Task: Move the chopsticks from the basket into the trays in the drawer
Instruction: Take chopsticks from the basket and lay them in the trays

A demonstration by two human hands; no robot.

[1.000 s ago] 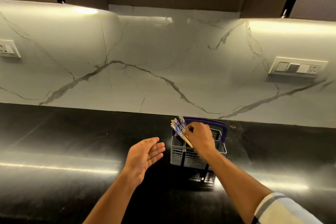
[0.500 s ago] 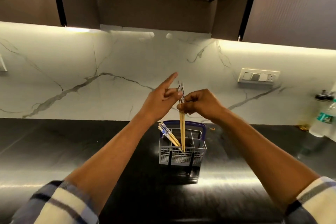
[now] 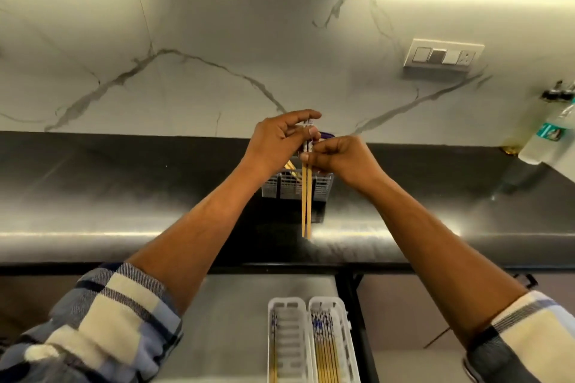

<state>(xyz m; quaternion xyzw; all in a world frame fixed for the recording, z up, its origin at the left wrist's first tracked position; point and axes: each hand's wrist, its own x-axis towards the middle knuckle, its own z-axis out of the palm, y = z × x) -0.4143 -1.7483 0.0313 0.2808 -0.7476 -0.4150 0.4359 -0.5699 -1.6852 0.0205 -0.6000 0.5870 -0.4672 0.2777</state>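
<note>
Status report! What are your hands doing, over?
Both hands, left and right, pinching two chopsticks above basket. Trays open below, part filled. Nothing blocking.

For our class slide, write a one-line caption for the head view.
Both hands, left and right, hold a chopstick pair above the basket.

Two hands are up over the tabletop (image 3: 93, 211): the left hand (image 3: 275, 143) and the right hand (image 3: 342, 158), with two chopsticks (image 3: 306, 202) hanging between them. One grey basket (image 3: 297, 185) stands at the far side. Two white trays (image 3: 314, 342) lie side by side in the one open drawer (image 3: 236, 320); the left tray shows one or two chopsticks, the right a bundle too tight to count. One switch panel (image 3: 443, 56) is on the wall.
</note>
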